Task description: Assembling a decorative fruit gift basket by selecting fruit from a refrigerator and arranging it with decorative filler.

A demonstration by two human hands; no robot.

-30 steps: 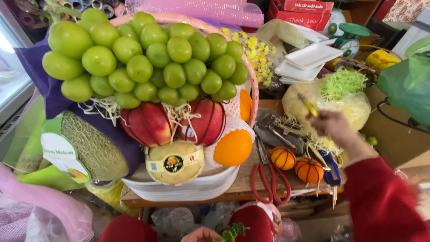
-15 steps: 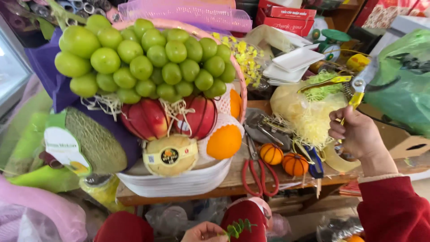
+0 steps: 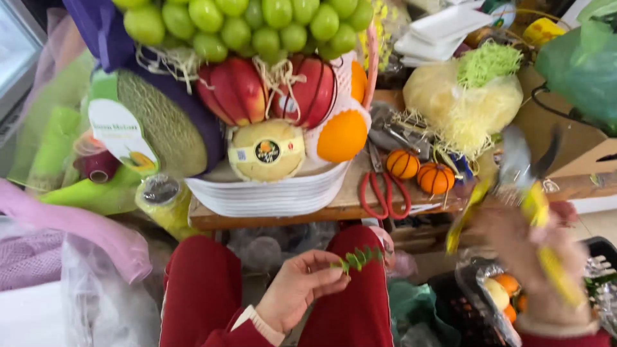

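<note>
My left hand [image 3: 297, 289] rests over my lap in red trousers and pinches a small green leafy sprig [image 3: 357, 258] between thumb and fingers. My right hand [image 3: 527, 247] is blurred at the lower right and grips yellow-handled pliers or cutters [image 3: 528, 193] with the jaws pointing up. In front stands a white basket [image 3: 270, 196] on a wooden table [image 3: 334, 209], filled with green grapes [image 3: 257, 22], red apples [image 3: 270, 90], an orange [image 3: 342, 135], a pale round fruit with a sticker [image 3: 267, 151] and a netted melon [image 3: 164, 125].
Red-handled scissors [image 3: 379, 193] and two small orange pumpkin ornaments [image 3: 419, 172] lie on the table. A bag of yellow shredded filler [image 3: 463, 96] sits behind them. Pink wrapping [image 3: 71, 225] and clear plastic lie at the left, a crate of small oranges [image 3: 501, 299] at the lower right.
The view has tilted down and moved closer. My right hand has come down from beside the filler bag with the yellow-handled tool. My left hand with the sprig has risen into view.
</note>
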